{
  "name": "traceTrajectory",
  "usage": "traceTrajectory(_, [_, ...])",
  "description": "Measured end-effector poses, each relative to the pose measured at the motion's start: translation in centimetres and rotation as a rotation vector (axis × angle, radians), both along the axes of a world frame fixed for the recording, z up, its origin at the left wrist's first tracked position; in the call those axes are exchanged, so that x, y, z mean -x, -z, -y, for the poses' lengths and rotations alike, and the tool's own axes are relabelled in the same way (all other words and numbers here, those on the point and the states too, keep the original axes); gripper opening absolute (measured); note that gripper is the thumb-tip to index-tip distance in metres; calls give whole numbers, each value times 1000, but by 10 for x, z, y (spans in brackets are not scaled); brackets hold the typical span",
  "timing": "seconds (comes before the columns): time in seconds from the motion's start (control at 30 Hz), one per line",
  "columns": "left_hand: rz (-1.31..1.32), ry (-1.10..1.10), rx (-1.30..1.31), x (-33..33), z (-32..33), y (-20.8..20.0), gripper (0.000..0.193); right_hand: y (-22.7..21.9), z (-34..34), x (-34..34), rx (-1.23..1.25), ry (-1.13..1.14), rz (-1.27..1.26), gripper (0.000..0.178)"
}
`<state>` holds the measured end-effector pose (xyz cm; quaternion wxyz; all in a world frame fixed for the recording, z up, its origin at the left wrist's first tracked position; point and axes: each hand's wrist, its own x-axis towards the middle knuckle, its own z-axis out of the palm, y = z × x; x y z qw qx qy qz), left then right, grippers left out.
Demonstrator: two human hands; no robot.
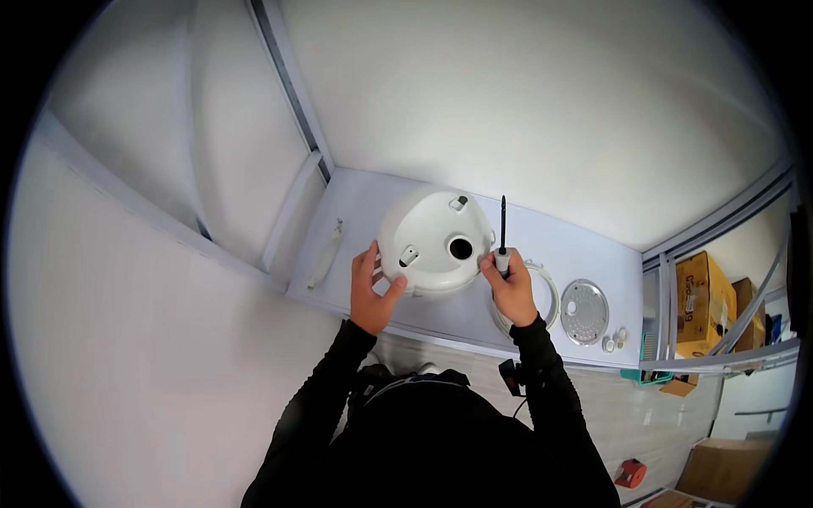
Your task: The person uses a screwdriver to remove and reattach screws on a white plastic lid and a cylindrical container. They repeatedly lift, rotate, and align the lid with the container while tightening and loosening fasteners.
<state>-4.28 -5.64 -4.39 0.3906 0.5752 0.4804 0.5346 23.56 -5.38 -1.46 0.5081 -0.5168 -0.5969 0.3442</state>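
A round white appliance housing [423, 245] rests on the table in front of me. Its recessed top has a dark round hole off to the right and two small slotted fittings. My left hand [371, 292] grips the housing's left rim, thumb near the front and fingers along the side. In my right hand [511, 288] is a screwdriver [503, 229] with a grey and dark handle, its black shaft pointing up and away. The right thumb side is against or very close to the housing's right edge. Beneath that hand lies a white ring [552, 309], partly covered.
The white table [559, 230] has a frame and pale walls around it. A perforated silver disc [584, 311] and small white round parts [621, 340] lie at right. At left is a long pale strip [324, 258]. Cardboard boxes [703, 305] stand beyond the right frame.
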Motion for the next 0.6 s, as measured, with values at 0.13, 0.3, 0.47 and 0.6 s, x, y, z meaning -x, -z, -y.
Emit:
traceTrajectory(0.13, [105, -40, 103, -4, 9, 5, 70, 3, -18, -1, -76, -19, 26, 19])
traceTrajectory(0.3, [195, -115, 183, -29, 7, 12, 51, -1, -15, 4, -102, 24, 177, 26])
traceTrajectory(0.47, [86, -35, 200, -30, 4, 13, 40, -28, 15, 0, 18, 68, 372, 30])
traceTrajectory(0.6, [51, 62, 167, -25, 5, 18, 33, -24, 40, -11, 197, 27, 321, 32])
